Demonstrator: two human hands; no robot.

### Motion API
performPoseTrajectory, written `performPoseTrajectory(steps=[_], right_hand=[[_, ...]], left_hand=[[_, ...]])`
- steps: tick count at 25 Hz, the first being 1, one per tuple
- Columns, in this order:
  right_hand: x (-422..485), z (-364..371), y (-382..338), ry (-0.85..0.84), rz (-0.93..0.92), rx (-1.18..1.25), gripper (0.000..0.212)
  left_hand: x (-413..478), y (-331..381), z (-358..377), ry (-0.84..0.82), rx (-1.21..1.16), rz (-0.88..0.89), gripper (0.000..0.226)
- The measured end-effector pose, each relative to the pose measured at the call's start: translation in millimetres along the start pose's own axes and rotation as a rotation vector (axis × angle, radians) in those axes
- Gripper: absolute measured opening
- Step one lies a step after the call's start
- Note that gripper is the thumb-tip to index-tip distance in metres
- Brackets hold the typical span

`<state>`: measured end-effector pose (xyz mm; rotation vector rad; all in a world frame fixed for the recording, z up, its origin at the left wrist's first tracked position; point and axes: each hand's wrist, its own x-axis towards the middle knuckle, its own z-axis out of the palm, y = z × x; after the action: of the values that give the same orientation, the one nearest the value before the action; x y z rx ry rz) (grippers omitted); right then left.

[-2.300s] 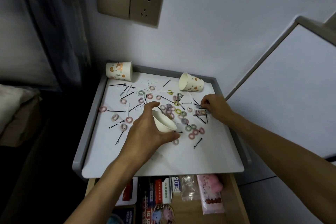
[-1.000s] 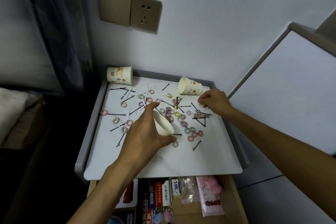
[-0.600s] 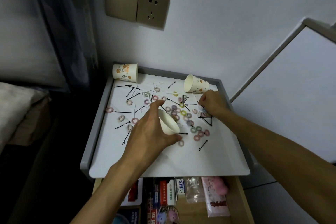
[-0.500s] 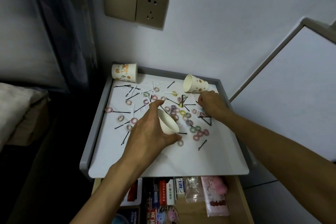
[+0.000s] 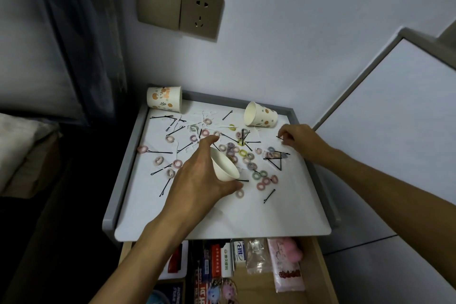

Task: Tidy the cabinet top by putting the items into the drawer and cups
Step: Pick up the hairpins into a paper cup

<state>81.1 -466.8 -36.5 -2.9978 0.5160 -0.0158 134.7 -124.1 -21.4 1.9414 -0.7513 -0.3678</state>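
Both arms reach forward, left grip (image 5: 204, 180) curled round a paper cup (image 5: 223, 164), right grip (image 5: 298, 139) pinching a hairpin (image 5: 279, 138).

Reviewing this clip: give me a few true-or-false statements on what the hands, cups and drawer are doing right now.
1. The left hand grips a plain white cup. True.
2. The right hand holds a printed cup. False: it pinches a thin black hairpin.
3. Both printed cups stand upright. False: the back-left cup and the back-right cup lie on their sides.
4. The drawer under the cabinet top is open. True.
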Motion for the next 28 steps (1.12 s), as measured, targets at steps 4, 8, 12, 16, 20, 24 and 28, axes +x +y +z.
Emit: performPoseTrajectory(steps=[4,8,12,16,20,24,28], right_hand=[[-14.4,9.2,7.3,-0.018,0.087,0.118,0.014],[-11.3,17.5,1.0,-0.048,0.109,0.159,0.010],[-6.9,17.6,0.1,-0.133,0.110,0.046,0.010],[-8.0,17.7,1.0,-0.160,0.133,-0.008,0.010],[-12.3,8.4,7.0,-0.047,0.135,0.058,0.009],[-14.8,1.1,13.4,-0.008,0.086,0.025,0.006],[-17.0,7.3,17.0,-0.005,0.103,-0.016,0.006]], left_hand=[[-0.7,2.7,3.4,-0.007,-0.007,0.000,0.095],[-0.8,3.8,5.3,-0.013,0.014,-0.004,0.094],[0.5,2.9,5.1,-0.014,0.008,-0.007,0.094],[0.0,4.6,5.9,-0.019,0.007,-0.011,0.093],[0.6,3.6,5.1,-0.009,-0.005,-0.008,0.094],[0.0,5.2,5.9,-0.018,-0.007,-0.010,0.092],[0.3,4.1,5.5,-0.017,-0.014,-0.014,0.092]])
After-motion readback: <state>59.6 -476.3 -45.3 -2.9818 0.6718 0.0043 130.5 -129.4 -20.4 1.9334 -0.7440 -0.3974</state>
